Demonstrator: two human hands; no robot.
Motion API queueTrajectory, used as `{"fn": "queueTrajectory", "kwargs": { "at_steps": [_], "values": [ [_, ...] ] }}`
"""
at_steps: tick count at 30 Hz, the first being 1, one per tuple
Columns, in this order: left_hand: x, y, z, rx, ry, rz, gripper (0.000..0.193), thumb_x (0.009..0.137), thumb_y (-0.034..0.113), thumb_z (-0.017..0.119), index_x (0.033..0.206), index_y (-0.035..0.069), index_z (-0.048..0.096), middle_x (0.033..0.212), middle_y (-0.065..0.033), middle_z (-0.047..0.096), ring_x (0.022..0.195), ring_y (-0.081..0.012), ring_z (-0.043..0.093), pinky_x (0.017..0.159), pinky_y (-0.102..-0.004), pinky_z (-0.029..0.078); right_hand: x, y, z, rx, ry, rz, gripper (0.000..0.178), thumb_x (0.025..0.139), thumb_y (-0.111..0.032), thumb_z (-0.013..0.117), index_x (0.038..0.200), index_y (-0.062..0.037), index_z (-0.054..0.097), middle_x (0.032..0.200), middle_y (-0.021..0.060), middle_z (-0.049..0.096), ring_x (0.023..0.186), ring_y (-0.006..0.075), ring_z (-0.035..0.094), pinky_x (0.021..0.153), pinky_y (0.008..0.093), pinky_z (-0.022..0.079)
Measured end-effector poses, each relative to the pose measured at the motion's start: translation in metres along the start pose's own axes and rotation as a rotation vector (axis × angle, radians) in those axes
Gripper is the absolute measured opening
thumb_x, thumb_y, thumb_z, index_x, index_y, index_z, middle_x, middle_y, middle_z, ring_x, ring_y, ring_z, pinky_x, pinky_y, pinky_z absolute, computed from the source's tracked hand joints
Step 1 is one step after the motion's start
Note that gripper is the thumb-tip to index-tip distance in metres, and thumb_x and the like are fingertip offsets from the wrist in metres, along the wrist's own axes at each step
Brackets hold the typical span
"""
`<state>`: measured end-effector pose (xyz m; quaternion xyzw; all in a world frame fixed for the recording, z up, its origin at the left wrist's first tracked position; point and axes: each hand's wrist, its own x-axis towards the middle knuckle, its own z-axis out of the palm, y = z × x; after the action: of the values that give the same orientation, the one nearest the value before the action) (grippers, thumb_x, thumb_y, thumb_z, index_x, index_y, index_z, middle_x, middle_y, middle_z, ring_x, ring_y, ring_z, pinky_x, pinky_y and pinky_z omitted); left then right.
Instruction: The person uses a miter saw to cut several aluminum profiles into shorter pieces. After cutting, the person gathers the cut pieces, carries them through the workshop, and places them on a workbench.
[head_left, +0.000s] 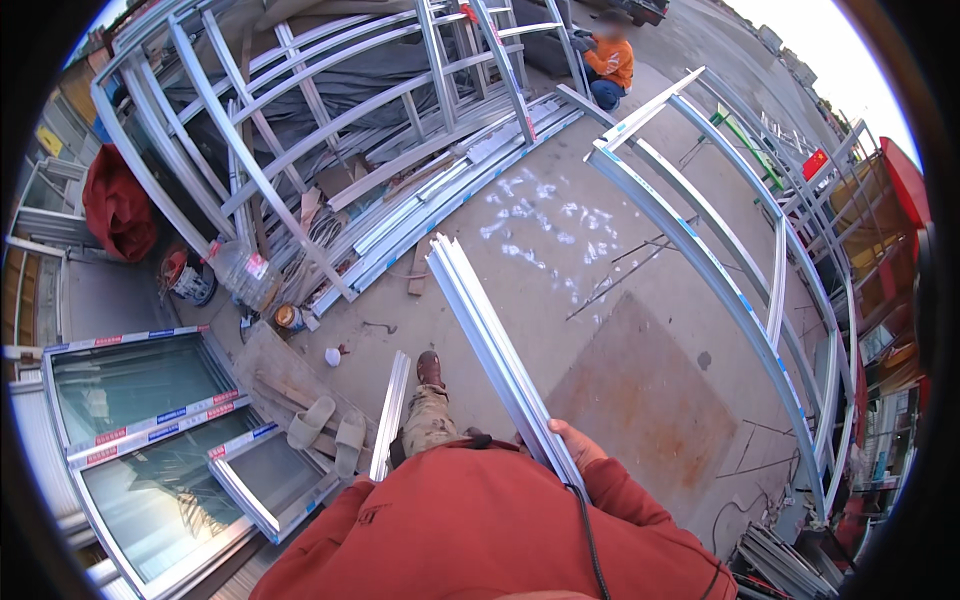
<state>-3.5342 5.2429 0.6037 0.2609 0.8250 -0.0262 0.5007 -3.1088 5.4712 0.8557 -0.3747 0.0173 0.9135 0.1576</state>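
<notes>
My right hand [578,440] is closed around a long silver aluminium profile [492,345], its thumb resting along the side. From my body the grooved bar slants forward and left over the concrete floor. A second, shorter-looking aluminium profile [392,408] sticks out on my left side, its lower end at my left hand [364,480]. Only a sliver of that hand shows beside the bar; the red sleeve covers the rest, and it appears to grip the bar. One boot [429,369] is set forward between the two bars.
Aluminium window frames [440,60] lean over stacked profiles at the far left. More big frames [690,230] stand to the right. Glazed sashes [140,390], slippers [350,440] and a plastic bottle [243,275] lie left. A person in orange [610,62] crouches far off.
</notes>
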Motion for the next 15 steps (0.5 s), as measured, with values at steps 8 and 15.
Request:
{"fn": "queueTrajectory", "kwargs": {
  "at_steps": [8,15],
  "values": [
    [0.089,0.161,-0.124,0.06,-0.029,0.143,0.058,0.061,0.032,0.084,0.106,-0.002,0.068,0.104,-0.0201,0.071,0.098,-0.033,0.069,0.085,-0.0392,0.055,0.064,-0.11,0.071,-0.033,0.188,-0.111,0.067,0.066,-0.045,0.084,0.111,0.0011,0.064,0.091,0.0135,0.069,0.078,0.0226,0.066,0.076,0.0333,0.058],
    [0.21,0.26,-0.191,0.126,0.055,0.24,0.052,0.062,0.032,0.082,0.104,0.003,0.071,0.098,-0.0181,0.072,0.09,-0.0297,0.071,0.081,-0.0377,0.056,0.102,-0.197,0.088,-0.009,0.148,-0.143,0.074,0.061,-0.047,0.087,0.114,0.0002,0.064,0.095,0.0121,0.07,0.082,0.0225,0.068,0.081,0.0322,0.057]
  ]
}}
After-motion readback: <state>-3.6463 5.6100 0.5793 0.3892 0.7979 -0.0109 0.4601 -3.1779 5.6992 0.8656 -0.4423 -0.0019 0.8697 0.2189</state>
